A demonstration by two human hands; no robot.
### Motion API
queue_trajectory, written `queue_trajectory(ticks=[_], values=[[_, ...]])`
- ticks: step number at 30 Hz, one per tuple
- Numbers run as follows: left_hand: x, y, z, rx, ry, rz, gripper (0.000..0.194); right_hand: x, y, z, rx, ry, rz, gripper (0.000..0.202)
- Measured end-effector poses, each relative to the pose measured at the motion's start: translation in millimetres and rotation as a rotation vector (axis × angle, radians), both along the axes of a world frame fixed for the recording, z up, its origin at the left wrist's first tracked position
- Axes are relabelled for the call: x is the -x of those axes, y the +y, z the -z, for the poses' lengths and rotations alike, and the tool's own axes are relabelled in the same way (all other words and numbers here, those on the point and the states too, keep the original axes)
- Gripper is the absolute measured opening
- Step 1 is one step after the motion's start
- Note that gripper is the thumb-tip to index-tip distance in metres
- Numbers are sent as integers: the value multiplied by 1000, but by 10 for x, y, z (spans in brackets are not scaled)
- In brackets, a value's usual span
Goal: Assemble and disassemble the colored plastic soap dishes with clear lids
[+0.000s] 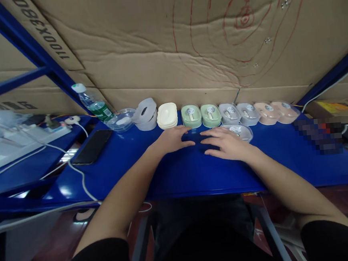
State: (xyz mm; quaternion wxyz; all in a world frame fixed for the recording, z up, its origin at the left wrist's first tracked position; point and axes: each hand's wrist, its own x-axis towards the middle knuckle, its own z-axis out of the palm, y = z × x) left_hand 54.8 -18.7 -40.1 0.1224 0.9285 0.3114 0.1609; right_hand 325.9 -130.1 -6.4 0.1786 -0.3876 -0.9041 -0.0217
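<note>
While the left hand (174,139) and right hand (228,143) face each other, fingers parted and empty, the clear lid (245,133), long axis crosswise, lies just beyond the right, nearer hand, before 2 grey boxes (249,117).

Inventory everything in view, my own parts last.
Desk: 1, blue, centre
Cardboard backing: panel count unclear, brown, behind desk
Bottle: 1, clear, green label, back left
Phone: 1, black, left
Cables: several, mostly white, both sides
Clear dishes: count unclear, clear, right of bottle
Frosted containers: count unclear, whitish, next right
Cream stack: 1, cream, beyond left grip
Green boxes: 2, green, mid-row
Grey boxes: 2, grey, next right
Pink boxes: 2, pink, row's right end
Labelled clear piece: 1, clear, partly behind right grip
Blurred item: count unclear, dark, right
Sleeves: 2, black, lower corners
Left grip: 1, bare, centre-left
Right grip: 1, bare, centre-right
</note>
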Motion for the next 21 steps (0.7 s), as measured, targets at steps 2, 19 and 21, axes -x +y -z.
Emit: queue_trajectory(ticks=[2,19,21], values=[[-2,8,4,7,17,-6,63,27,21,38,47,-95,38,37],[14,10,-16,23,12,-25,61,-241,184,127,265,-98,427,60],[19,13,-20,24,12,-25,60,-270,199,112,304,-69,470,61]])
